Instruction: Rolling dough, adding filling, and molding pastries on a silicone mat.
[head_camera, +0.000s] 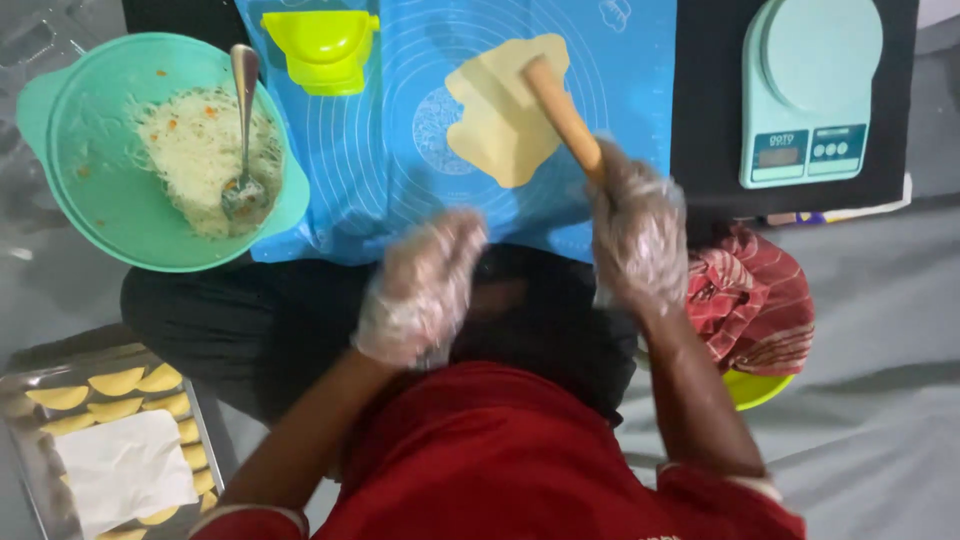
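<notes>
One gloved right hand (638, 235) grips rolling pin (563, 113) on dough (495, 130); left hand (420, 290) loose, empty

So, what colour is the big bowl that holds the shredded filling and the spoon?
The bowl is mint green, best seen in the head view, at upper left beside the blue mat.

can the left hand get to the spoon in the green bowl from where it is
Probably yes: the left hand hovers free, holding nothing, and the spoon handle sticks up from the green bowl with nothing between them.

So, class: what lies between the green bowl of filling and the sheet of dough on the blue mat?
In the head view, a yellow-green dumpling press sits between the green bowl and the dough.
</notes>
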